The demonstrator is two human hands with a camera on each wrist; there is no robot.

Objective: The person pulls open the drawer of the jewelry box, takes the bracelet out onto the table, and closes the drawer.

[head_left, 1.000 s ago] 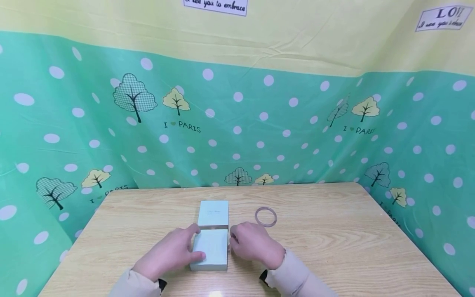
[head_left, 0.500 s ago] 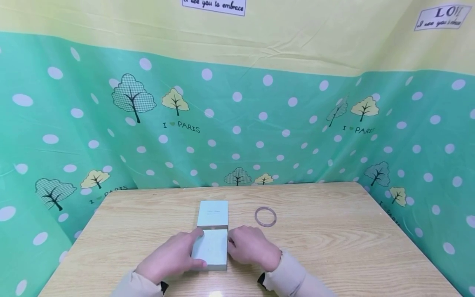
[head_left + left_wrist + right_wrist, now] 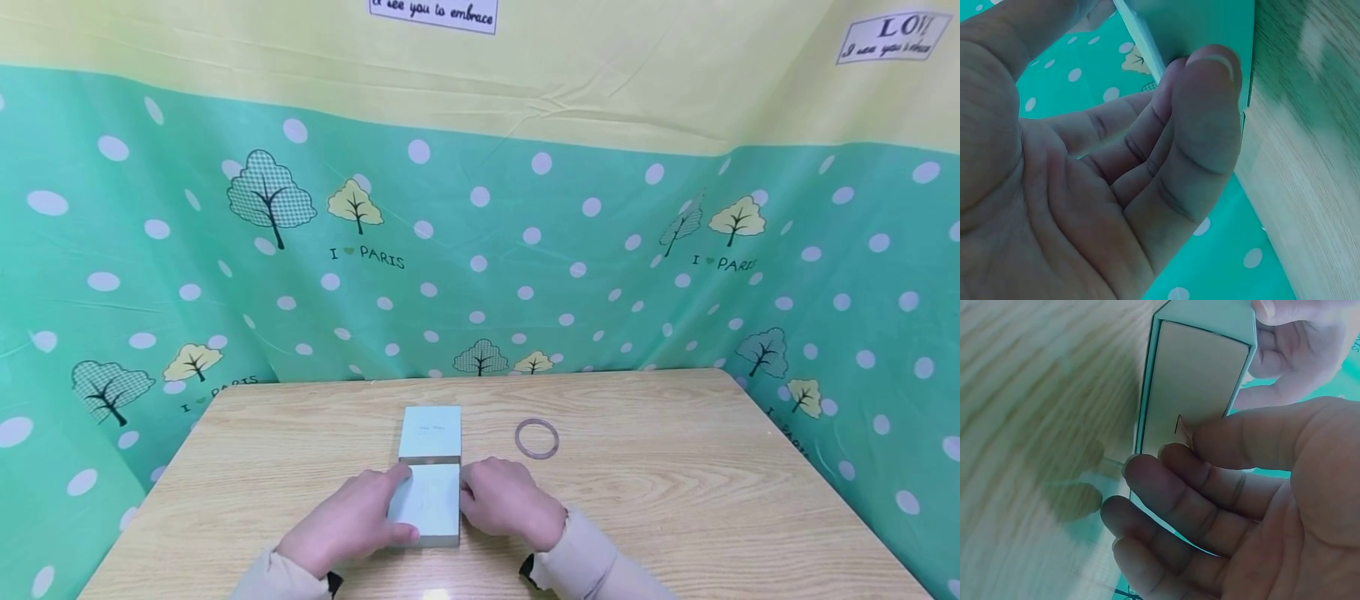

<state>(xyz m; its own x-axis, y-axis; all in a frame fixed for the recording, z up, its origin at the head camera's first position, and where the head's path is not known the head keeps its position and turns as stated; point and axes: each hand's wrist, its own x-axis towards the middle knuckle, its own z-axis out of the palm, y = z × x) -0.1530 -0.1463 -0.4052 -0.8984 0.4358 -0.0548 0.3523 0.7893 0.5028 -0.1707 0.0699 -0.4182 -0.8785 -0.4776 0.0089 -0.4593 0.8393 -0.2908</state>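
A pale blue flat gift box (image 3: 426,504) lies near the table's front, with a sliding inner drawer (image 3: 1197,378) whose end shows inside the sleeve in the right wrist view. My left hand (image 3: 347,518) holds the box by its left side, its thumb at the front corner and its fingers at the back edge. At the box's right side, my right hand (image 3: 506,502) pinches a small pull tab (image 3: 1183,432) on the drawer's end between thumb and forefinger. Its other fingers curl loosely beside the box. The drawer looks flush with the sleeve.
Directly behind the box stands a second pale blue box (image 3: 431,432) with small print on top. A mauve bangle (image 3: 537,456) lies to the right, beyond my right hand. A polka-dot curtain (image 3: 480,229) hangs round the back and sides of the wooden table (image 3: 675,467).
My right hand has moved slightly left against the box's side. My left hand has shifted a little right, its fingers drawing closer over the box's left edge. Over the last half second both barely move.
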